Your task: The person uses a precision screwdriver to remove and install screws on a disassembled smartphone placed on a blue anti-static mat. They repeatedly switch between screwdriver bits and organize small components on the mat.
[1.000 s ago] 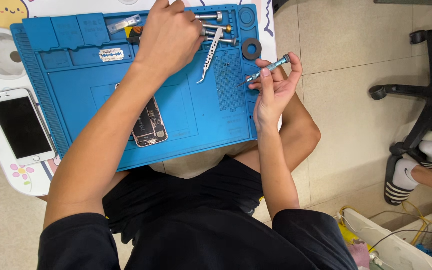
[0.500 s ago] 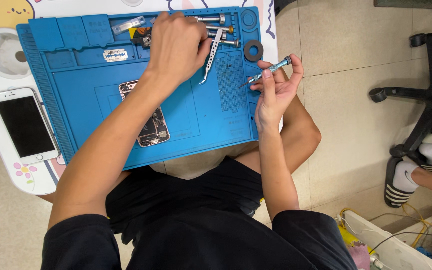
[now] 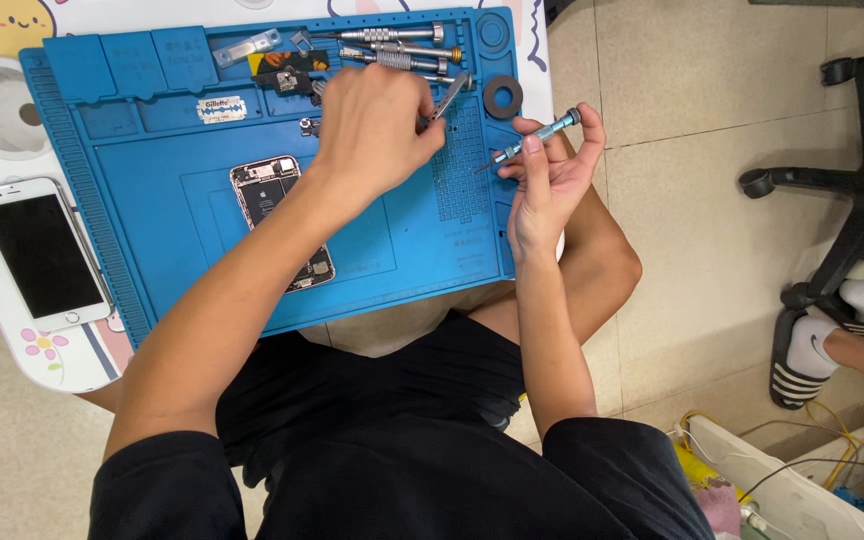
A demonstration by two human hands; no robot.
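Right hand (image 3: 547, 185) pinches slim teal metal screwdriver (image 3: 530, 139) | left hand (image 3: 377, 125) grips silver steel tweezers (image 3: 449, 95) | ribbed blue silicone mat (image 3: 152, 190)

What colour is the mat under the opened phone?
Blue. The work mat shows best in the head view, with the opened phone lying on it.
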